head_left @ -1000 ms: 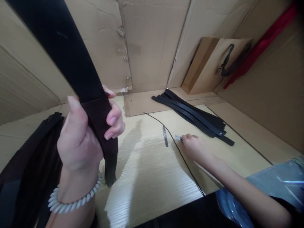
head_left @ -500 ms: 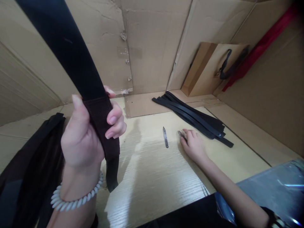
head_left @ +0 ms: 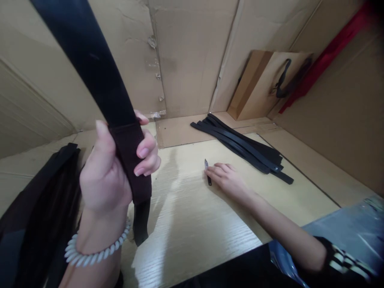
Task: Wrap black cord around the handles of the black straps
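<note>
My left hand [head_left: 102,176] is closed around a long black strap [head_left: 90,60], gripping it where a dark brown sleeve [head_left: 127,160] wraps it. The strap rises out of the top of the view, and its short lower end hangs below the sleeve. On the table, my right hand [head_left: 229,180] lies palm down with its fingers stretched out. Its fingertips touch a small pointed metal blade [head_left: 209,182], covering the blade's middle; the tip and lower end show. My right thumb is hidden beneath the hand.
A bundle of black straps [head_left: 243,144] lies behind my right hand. More dark straps [head_left: 45,200] are heaped at the left. A brown paper bag [head_left: 261,84] leans at the back right against cardboard walls [head_left: 192,56]. Clear plastic [head_left: 345,224] lies at the right edge.
My right hand has moved left across the table, from a small metal tool onto the pointed blade. The small tool is out of sight now. My left hand still grips the strap.
</note>
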The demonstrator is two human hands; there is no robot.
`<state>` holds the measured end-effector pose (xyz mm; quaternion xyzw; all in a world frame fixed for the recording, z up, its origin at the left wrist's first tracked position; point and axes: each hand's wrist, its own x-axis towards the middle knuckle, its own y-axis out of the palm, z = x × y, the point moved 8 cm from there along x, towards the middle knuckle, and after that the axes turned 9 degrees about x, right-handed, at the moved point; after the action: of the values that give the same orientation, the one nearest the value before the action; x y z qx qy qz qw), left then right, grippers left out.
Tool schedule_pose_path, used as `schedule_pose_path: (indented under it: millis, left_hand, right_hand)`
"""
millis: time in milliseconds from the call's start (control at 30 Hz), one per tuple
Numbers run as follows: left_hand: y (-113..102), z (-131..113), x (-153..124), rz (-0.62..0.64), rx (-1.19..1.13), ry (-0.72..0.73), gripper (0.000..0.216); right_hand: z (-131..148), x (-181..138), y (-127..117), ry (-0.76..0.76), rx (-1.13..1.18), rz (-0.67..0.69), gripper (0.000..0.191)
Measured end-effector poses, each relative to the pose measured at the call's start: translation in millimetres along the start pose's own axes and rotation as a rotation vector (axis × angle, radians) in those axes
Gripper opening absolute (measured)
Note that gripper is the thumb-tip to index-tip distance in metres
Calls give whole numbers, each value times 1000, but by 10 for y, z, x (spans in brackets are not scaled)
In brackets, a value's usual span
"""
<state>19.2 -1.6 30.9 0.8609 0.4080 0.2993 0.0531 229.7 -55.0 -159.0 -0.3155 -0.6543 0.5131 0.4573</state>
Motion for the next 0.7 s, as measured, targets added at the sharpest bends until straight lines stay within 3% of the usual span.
schedule_pose_path:
  millis: [200, 367, 467, 633, 667, 700]
  left_hand:
    - [56, 75, -45, 6, -107, -123, 35]
    - [129, 80, -83, 27, -250, -200, 37]
    - [158, 47, -117, 31, -328, -214, 43]
    - [212, 30, -153, 62, -433, -226, 38]
    - [217, 33, -153, 65, -446, -225, 37]
    - [220, 36, -152, 67, -454, -222, 36]
  right_hand:
    - [267, 285, 86, -332, -74, 91, 16]
    - [434, 492, -106, -437, -27, -62, 22]
    - [452, 690, -553, -391, 65, -284, 24]
    - [395, 862, -1682, -110, 328, -830, 9]
    - [375, 825, -1885, -25, 437, -976, 13]
    - [263, 733, -2018, 71, 781, -1188, 12]
